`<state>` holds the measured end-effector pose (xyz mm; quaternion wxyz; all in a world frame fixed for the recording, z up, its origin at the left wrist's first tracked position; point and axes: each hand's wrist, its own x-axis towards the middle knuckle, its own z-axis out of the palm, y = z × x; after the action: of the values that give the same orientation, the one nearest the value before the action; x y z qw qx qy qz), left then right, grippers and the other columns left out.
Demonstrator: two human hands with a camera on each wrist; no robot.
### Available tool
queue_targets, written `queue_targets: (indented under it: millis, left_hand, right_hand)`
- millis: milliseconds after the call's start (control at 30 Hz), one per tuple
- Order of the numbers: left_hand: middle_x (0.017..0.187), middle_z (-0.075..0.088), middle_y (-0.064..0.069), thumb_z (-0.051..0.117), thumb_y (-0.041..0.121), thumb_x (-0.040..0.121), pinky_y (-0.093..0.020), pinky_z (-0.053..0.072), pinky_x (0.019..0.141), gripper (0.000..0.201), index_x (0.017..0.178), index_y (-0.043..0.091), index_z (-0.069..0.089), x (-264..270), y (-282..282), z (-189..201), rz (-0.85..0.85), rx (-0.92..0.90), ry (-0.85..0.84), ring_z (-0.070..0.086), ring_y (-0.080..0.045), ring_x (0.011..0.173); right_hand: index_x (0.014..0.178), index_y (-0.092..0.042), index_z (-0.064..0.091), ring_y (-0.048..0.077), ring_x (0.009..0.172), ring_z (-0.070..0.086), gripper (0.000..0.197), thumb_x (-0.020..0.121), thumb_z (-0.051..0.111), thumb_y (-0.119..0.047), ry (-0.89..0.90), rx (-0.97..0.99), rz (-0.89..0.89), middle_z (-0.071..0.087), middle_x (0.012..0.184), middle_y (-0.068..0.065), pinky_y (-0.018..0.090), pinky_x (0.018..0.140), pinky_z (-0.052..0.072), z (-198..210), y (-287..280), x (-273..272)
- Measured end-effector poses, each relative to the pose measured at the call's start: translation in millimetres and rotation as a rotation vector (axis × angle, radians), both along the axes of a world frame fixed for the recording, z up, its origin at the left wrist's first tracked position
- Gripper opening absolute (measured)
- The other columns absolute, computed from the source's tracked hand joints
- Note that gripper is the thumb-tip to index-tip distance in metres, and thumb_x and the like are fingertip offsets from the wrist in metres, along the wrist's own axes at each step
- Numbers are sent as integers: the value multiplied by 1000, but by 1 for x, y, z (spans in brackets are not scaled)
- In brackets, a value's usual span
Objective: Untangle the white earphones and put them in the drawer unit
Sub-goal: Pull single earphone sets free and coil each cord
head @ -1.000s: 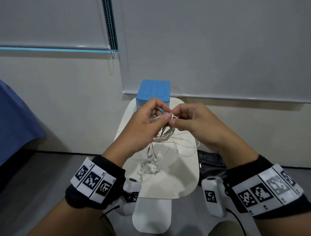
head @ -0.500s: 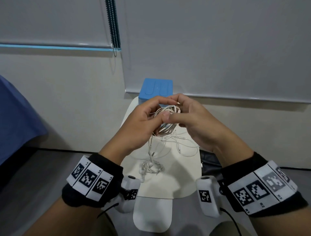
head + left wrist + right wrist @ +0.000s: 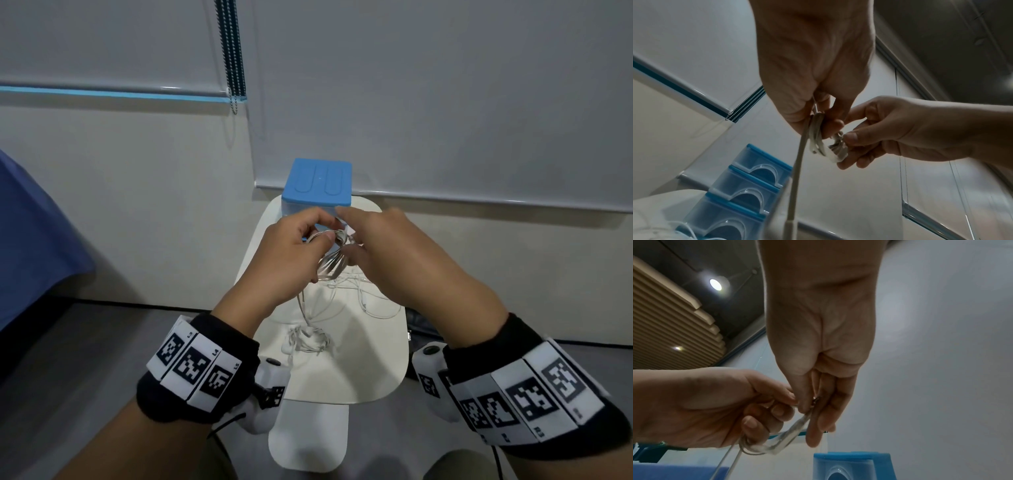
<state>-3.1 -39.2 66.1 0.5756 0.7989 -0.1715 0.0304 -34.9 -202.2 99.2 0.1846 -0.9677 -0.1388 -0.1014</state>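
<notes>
While both hands work above the small white desk [image 3: 359, 373], the white earphones [image 3: 330, 263] hang between them, just in front of the blue-topped drawer unit [image 3: 318, 183] at the desk's far edge. The left hand [image 3: 287, 263] curls its fingers [image 3: 777, 410] round a wound bundle of cable loops, thumb pressed on top. The right hand [image 3: 397, 257] pinches the other side of the same bundle between thumb and fingers [image 3: 851, 137], where a small knot of cable shows in the left wrist view. From the bundle, loose strands drop to the desk and spread out in front of the drawer unit, ending in a small tangle with the earbuds [image 3: 308, 341] nearer the person. In the left wrist view the drawer unit shows a stack of translucent blue drawers [image 3: 748, 180], all closed. Both wrists wear black bands with printed square markers. A beaded blind cord [image 3: 233, 51] hangs up and to the left of the drawer unit.
</notes>
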Motion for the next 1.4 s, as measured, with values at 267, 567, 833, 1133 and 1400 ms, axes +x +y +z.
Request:
queue_targets:
  millis: [267,567,833,1133,1400]
  left_hand:
    - [78,69,8,60,28,102,-28,34,56,24,85,17,73,7,-8,-9,47,18,137,45,-1,45]
    - [55,30,10,59,30,104,-29,32,52,34,95,-2,68,3,-3,-6,-99,-38,194,27,-12,52]
    - [61,34,9,55,22,106,-22,31,50,25,85,11,63,-8,-3,7,-246,-157,156,26,-10,51]
    - [82,70,0,63,24,102,-28,44,61,17,97,10,72,-12,4,11,-197,-121,52,49,-18,65]
    - [99,76,-8,75,23,92,-57,59,84,14,105,17,78,-13,3,8,-154,-113,-122,71,-32,95]
  right_hand:
    - [129,-29,41,19,68,55,44,96,53,-3,25,-163,22,49,83,-1,35,54,46,9,1,-11]
    - [96,-16,66,18,56,68,12,93,64,-5,154,434,127,72,70,6,39,62,52,14,-33,-25]
    - [99,1,72,17,65,63,13,87,67,0,271,1109,266,70,80,18,23,67,49,10,-37,-18]
    - [113,-6,72,14,76,63,18,97,64,-3,219,995,215,64,83,8,24,65,49,11,-32,-12]
    - [102,-11,74,19,65,69,16,87,79,-6,-88,681,97,70,76,6,36,69,57,16,-29,-11]
